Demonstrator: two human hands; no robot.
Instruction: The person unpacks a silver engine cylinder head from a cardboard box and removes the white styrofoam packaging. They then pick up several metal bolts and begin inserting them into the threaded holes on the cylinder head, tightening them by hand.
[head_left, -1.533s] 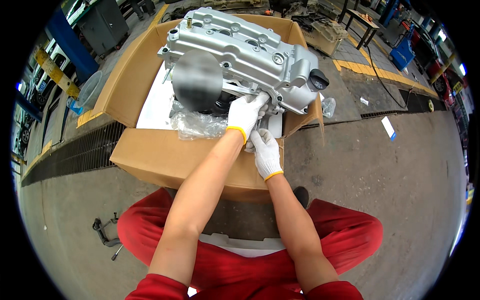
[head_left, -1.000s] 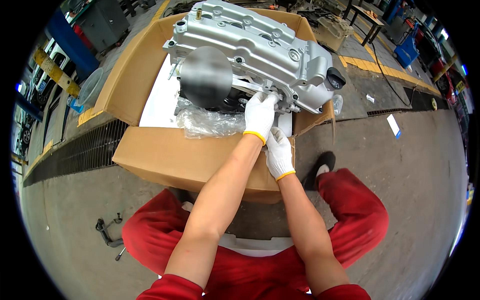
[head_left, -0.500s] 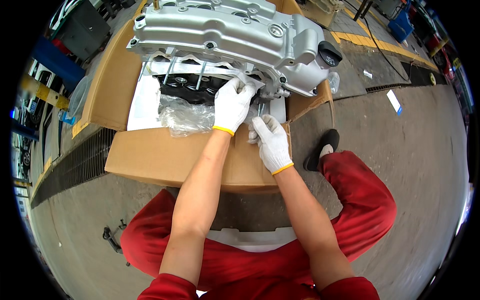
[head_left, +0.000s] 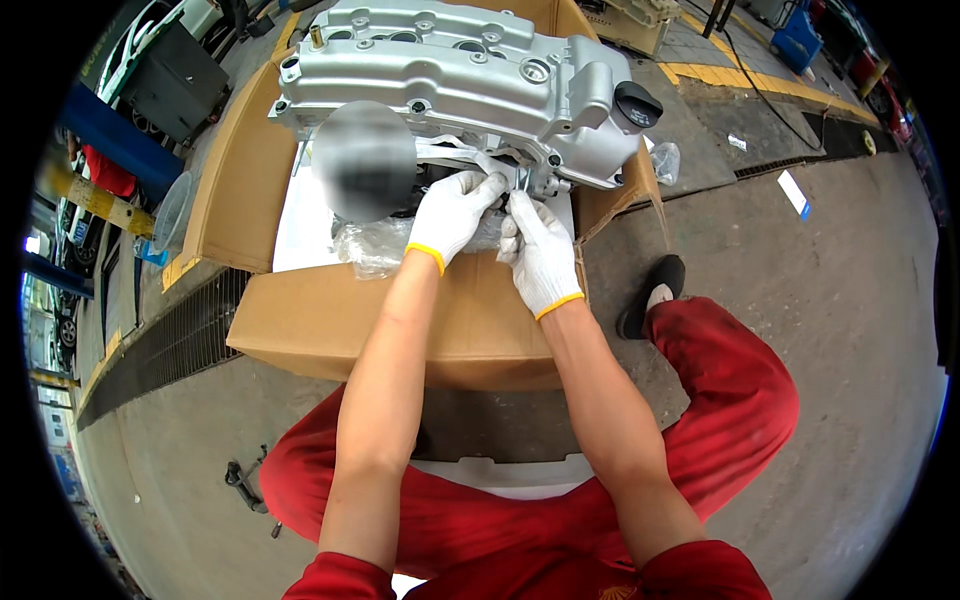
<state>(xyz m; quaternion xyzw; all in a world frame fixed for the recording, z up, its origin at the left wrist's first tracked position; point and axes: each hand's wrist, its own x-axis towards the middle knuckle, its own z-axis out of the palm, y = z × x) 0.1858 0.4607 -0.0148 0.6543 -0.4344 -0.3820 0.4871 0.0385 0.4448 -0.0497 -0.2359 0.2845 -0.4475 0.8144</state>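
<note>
A silver engine cylinder head (head_left: 430, 75) with a black oil cap (head_left: 637, 104) sits in an open cardboard box (head_left: 390, 325). Along its near side runs a flat silver gasket (head_left: 450, 153). My left hand (head_left: 450, 215), in a white knit glove, pinches the gasket near its right end. Beside it, my gloved right hand (head_left: 542, 255) is closed, thumb and fingertips round the near end of a thin metal stud (head_left: 522, 178) at the gasket's right end. Whether the stud sits in a hole I cannot tell. A round blurred patch hides the gasket's left part.
Crumpled clear plastic (head_left: 375, 245) lies in the box below the head. A floor grate (head_left: 185, 350) runs along the left. A dark metal tool (head_left: 243, 487) lies on the floor by my left knee; a white card (head_left: 793, 193) lies at the right.
My right hand has moved up and away from me, bringing the stud to the gasket's end. My left hand stays on the gasket. The view has shifted slightly, and a blurred patch now covers part of it.
</note>
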